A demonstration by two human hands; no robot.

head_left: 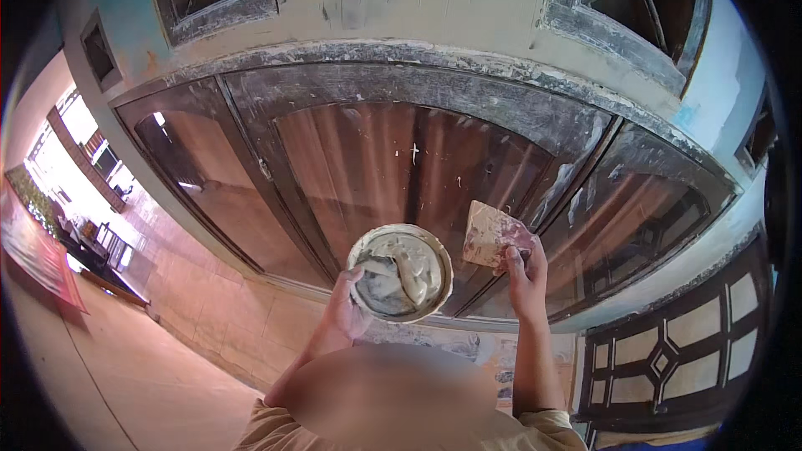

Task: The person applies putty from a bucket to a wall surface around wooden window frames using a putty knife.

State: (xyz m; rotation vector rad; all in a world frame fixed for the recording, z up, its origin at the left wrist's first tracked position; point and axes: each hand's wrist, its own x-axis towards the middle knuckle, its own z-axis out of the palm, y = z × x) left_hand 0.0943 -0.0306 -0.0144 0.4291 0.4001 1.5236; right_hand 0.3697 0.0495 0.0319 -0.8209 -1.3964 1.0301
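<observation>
My left hand (346, 311) grips a round tub (449, 284) by its near left side, with the thumb over the rim. Creamy white putty (422, 271) fills the tub's right part, while a grey, smeared patch shows at the left. In my right hand (523, 266) is a flat, squarish putty spreader (489, 232), stained with dried putty, raised to the right of the tub and apart from it. The fingers behind the spreader are partly hidden.
Ahead stand dark-framed windows with glass panes (359, 167), under a putty-streaked beige wall (401, 0) with two framed vents. A dark panelled door (668, 351) is at the lower right. Tiled floor (192, 301) stretches left towards a bright opening.
</observation>
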